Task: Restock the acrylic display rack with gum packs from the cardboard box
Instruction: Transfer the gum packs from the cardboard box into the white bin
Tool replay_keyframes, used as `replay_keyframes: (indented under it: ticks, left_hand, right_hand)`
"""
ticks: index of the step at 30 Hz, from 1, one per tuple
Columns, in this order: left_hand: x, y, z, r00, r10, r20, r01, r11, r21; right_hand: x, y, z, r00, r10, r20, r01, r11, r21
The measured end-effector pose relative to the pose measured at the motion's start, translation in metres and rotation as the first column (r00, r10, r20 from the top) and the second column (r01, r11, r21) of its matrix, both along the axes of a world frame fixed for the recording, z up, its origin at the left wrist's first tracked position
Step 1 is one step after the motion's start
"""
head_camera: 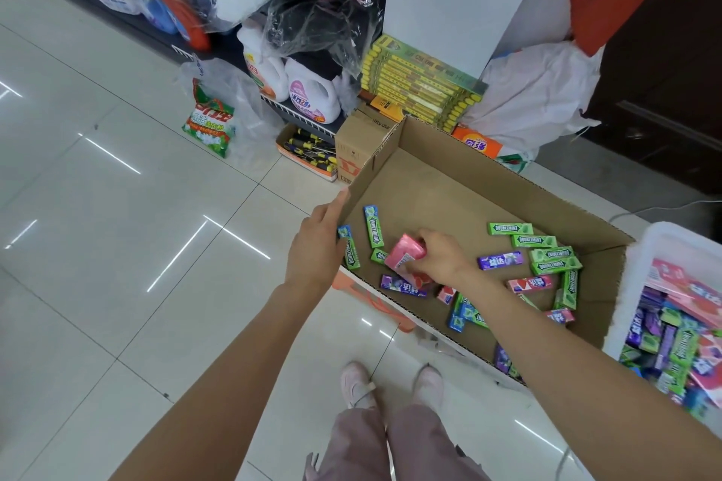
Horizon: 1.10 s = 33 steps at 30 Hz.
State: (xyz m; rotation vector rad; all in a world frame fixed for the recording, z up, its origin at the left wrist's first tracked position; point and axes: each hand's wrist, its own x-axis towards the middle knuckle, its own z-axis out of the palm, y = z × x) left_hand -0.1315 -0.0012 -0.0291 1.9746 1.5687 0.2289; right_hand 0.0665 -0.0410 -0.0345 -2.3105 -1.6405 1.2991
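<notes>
With your left hand point(314, 246) flat on the cardboard box point(461, 183) wall, your right hand point(439, 256) grips pink gum packs point(404, 252); lift them squarely.

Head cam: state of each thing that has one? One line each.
Cardboard box: open, loose gum packs scattered on its floor.
Left hand: resting on the box's left wall, fingers straight.
Right hand: inside the box, gripping pink packs.
Pink packs: lifted, tilted, held in the right hand.
White bin: open, holding mixed gum packs.
</notes>
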Motion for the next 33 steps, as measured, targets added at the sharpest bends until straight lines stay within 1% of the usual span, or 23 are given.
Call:
replay_keyframes:
  ticks: [2, 3, 4, 6, 8, 11, 14, 16, 19, 20, 22, 24, 26, 28, 30, 31, 33]
  left_hand:
    - [0.006, -0.006, 0.010, 0.999, 0.033, -0.035, -0.031, 0.998, 0.062]
    - [0.011, -0.010, 0.016, 0.998, 0.048, -0.044, -0.043, 0.993, 0.106]
    - [0.017, -0.014, 0.023, 0.997, 0.059, -0.045, -0.052, 0.987, 0.149]
    - [0.034, -0.024, 0.036, 0.998, 0.059, -0.022, -0.053, 0.975, 0.215]
    - [0.059, -0.035, 0.048, 1.000, 0.010, 0.021, -0.014, 0.978, 0.210]
    - [0.110, -0.060, 0.058, 0.984, -0.145, 0.106, 0.134, 0.985, 0.104]
    - [0.172, -0.097, 0.060, 0.937, -0.301, 0.178, 0.301, 0.953, 0.028]
    - [0.214, -0.128, 0.060, 0.894, -0.399, 0.203, 0.402, 0.915, 0.028]
    - [0.271, -0.177, 0.057, 0.832, -0.525, 0.179, 0.532, 0.847, 0.014]
    - [0.287, -0.192, 0.054, 0.807, -0.571, 0.150, 0.577, 0.817, 0.005]
    - [0.312, -0.220, 0.043, 0.753, -0.655, 0.059, 0.657, 0.754, -0.008]
    - [0.327, -0.237, 0.029, 0.700, -0.712, -0.050, 0.710, 0.702, -0.046]
    - [0.337, -0.249, 0.013, 0.651, -0.737, -0.180, 0.737, 0.671, -0.081]
    - [0.343, -0.256, -0.002, 0.626, -0.730, -0.272, 0.735, 0.670, -0.106]
    - [0.345, -0.260, -0.012, 0.628, -0.725, -0.283, 0.716, 0.681, -0.155]
    - [0.345, -0.260, -0.015, 0.637, -0.721, -0.273, 0.703, 0.688, -0.177]
    - [0.344, -0.260, -0.014, 0.656, -0.710, -0.256, 0.689, 0.701, -0.182]
  right_hand:
    - [0.001, -0.007, 0.011, 0.987, -0.139, -0.076, 0.142, 0.989, 0.034]
    - [0.003, -0.011, 0.018, 0.963, -0.232, -0.139, 0.240, 0.970, 0.041]
    - [0.006, -0.016, 0.026, 0.917, -0.332, -0.220, 0.348, 0.937, 0.039]
    - [0.015, -0.028, 0.042, 0.788, -0.490, -0.373, 0.536, 0.844, 0.022]
    - [0.031, -0.046, 0.057, 0.670, -0.588, -0.454, 0.663, 0.748, 0.011]
    - [0.068, -0.084, 0.072, 0.572, -0.669, -0.475, 0.779, 0.624, 0.060]
    - [0.116, -0.134, 0.079, 0.496, -0.733, -0.465, 0.860, 0.487, 0.150]
    - [0.149, -0.174, 0.076, 0.476, -0.779, -0.409, 0.879, 0.430, 0.206]
    - [0.192, -0.233, 0.065, 0.461, -0.828, -0.318, 0.881, 0.383, 0.279]
    - [0.204, -0.250, 0.061, 0.457, -0.843, -0.283, 0.880, 0.382, 0.284]
    - [0.225, -0.281, 0.055, 0.476, -0.857, -0.198, 0.863, 0.411, 0.295]
    - [0.240, -0.300, 0.047, 0.545, -0.822, -0.165, 0.815, 0.473, 0.333]
    - [0.252, -0.315, 0.034, 0.637, -0.764, -0.102, 0.744, 0.574, 0.342]
    - [0.262, -0.327, 0.020, 0.740, -0.673, 0.010, 0.644, 0.713, 0.277]
    - [0.266, -0.332, 0.012, 0.823, -0.558, 0.105, 0.533, 0.824, 0.193]
    - [0.267, -0.333, 0.009, 0.848, -0.514, 0.131, 0.492, 0.854, 0.171]
    - [0.265, -0.333, 0.010, 0.865, -0.474, 0.163, 0.448, 0.877, 0.174]
